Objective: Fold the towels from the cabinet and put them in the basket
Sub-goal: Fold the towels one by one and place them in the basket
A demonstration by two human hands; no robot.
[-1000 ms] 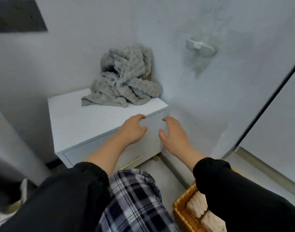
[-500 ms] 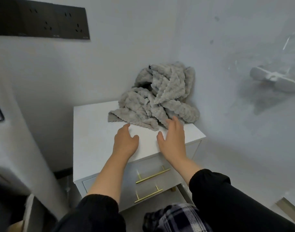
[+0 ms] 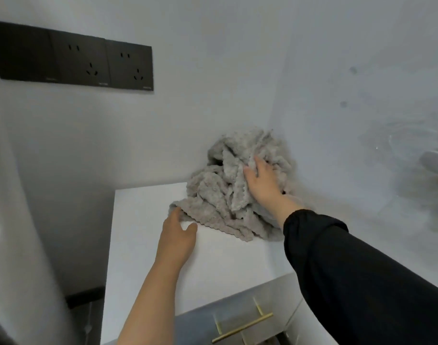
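Nearest the camera, a brass drawer handle (image 3: 242,327) crosses the front of the white cabinet (image 3: 148,257). A bare stretch of the cabinet's top runs back from there.

The left hand (image 3: 178,235) lies low over that top. Its fingers are straight and its thumb spread, and the tips touch the towel's near-left corner. It holds nothing.

The grey towel (image 3: 220,202) sits crumpled at the back right of the top, heaped into the angle where 2 walls meet. A flat scalloped edge trails forward and left toward the left hand, so the pile's long axis runs from that corner up to the heap.

The right hand (image 3: 261,181), in a black sleeve (image 3: 349,270), is farther in, laid on the upper right of the heap. 1 finger lies straight up the cloth and the others sink into the folds, so I cannot tell whether it grips.

The left hand is nearer the loose corner, which looks the easier place to start spreading.

The walls close in behind and to the right, so I judge the towel must come forward. A black socket panel (image 3: 76,63) hangs on the far wall. A blurred white fitting (image 3: 435,163) is on the right wall. The basket is not in view.
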